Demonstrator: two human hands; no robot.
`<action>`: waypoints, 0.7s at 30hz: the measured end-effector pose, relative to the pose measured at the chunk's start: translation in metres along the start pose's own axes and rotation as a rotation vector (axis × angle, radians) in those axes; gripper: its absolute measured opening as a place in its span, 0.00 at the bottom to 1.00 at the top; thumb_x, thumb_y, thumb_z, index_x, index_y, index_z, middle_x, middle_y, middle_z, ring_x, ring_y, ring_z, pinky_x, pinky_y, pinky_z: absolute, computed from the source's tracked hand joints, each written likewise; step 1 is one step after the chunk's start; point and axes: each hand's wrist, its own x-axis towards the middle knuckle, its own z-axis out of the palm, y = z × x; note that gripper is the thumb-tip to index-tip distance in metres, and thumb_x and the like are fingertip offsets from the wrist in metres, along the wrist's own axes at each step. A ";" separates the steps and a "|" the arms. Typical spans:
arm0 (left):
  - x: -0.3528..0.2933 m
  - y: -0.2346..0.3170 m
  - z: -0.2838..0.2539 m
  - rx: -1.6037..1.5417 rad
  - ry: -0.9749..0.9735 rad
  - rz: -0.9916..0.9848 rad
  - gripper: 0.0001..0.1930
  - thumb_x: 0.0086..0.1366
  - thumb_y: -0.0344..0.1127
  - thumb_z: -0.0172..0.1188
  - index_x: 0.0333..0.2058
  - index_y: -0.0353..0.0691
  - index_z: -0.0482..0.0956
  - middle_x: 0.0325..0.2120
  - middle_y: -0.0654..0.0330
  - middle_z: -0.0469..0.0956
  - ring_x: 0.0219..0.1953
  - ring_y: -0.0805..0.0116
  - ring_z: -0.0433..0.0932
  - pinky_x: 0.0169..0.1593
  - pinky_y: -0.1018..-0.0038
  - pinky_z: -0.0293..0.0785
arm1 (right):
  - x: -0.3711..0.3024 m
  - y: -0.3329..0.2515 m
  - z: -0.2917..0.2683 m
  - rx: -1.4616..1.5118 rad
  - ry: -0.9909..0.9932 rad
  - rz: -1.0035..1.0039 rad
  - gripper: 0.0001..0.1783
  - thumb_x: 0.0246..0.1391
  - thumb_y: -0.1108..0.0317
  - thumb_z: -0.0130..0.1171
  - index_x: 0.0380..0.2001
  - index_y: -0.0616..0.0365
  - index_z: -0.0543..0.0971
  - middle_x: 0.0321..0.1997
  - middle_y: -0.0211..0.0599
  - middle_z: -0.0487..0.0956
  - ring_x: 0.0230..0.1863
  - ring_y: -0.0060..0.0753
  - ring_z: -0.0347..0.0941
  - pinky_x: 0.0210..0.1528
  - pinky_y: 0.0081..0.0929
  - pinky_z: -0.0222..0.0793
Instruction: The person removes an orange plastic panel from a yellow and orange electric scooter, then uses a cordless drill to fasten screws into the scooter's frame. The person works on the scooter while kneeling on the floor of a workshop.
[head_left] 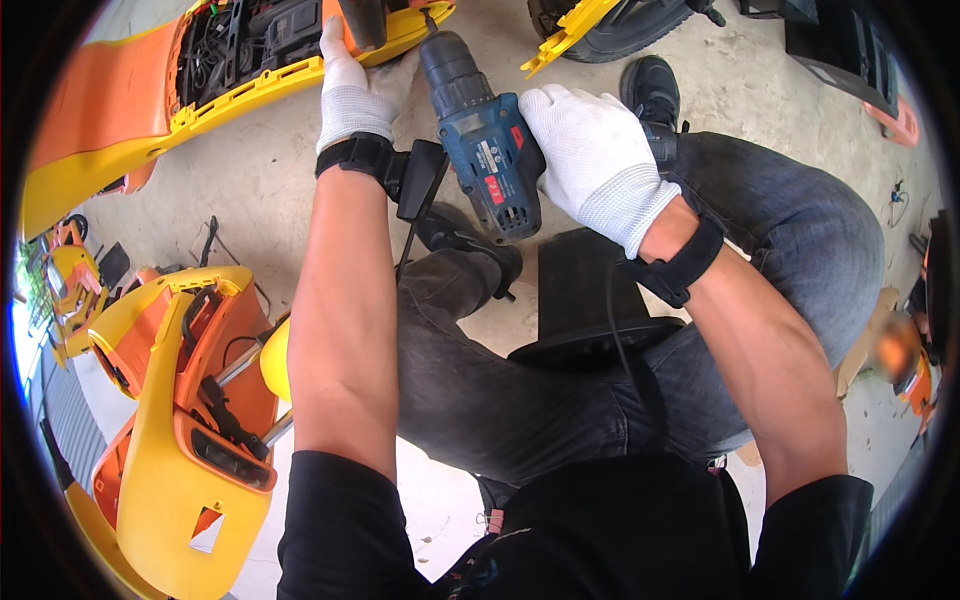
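My right hand (595, 150), in a white knit glove, is wrapped round a blue and black cordless drill (488, 160). The drill's chuck points up and away, and its bit meets the end of a yellow body panel (400, 38). At that end my left hand (358, 95), gloved too, grips the panel's edge, one finger over the orange part and the others partly hidden beneath. A dark, rounded piece (365, 20) stands beside the fingers. The panel runs left along an orange and yellow vehicle body (110, 110) with exposed wiring and black parts.
Another yellow and orange vehicle body (190, 430) stands at my left, with more behind it. A black tire (625, 30) and a yellow trim piece (570, 35) lie ahead. Between my legs is a black stand (590, 300). A black box (840, 50) sits far right.
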 end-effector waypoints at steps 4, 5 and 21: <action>-0.003 -0.001 0.001 0.007 0.012 0.001 0.31 0.70 0.57 0.49 0.62 0.40 0.59 0.61 0.48 0.65 0.61 0.49 0.66 0.64 0.49 0.66 | 0.000 -0.003 0.001 0.001 0.002 0.008 0.14 0.47 0.71 0.61 0.40 0.59 0.76 0.32 0.39 0.78 0.37 0.38 0.78 0.40 0.32 0.71; -0.003 0.000 0.001 0.009 0.015 0.002 0.31 0.70 0.57 0.49 0.62 0.40 0.59 0.61 0.48 0.65 0.61 0.49 0.66 0.64 0.49 0.66 | 0.000 -0.004 0.001 -0.003 0.005 0.006 0.14 0.47 0.72 0.61 0.40 0.59 0.76 0.32 0.39 0.78 0.37 0.37 0.78 0.40 0.32 0.71; -0.012 0.003 0.011 0.092 0.107 0.001 0.33 0.69 0.60 0.49 0.62 0.42 0.60 0.61 0.49 0.65 0.60 0.51 0.68 0.64 0.53 0.67 | 0.005 -0.021 -0.004 0.022 -0.080 0.113 0.18 0.46 0.73 0.61 0.42 0.63 0.74 0.36 0.46 0.76 0.36 0.43 0.79 0.40 0.35 0.75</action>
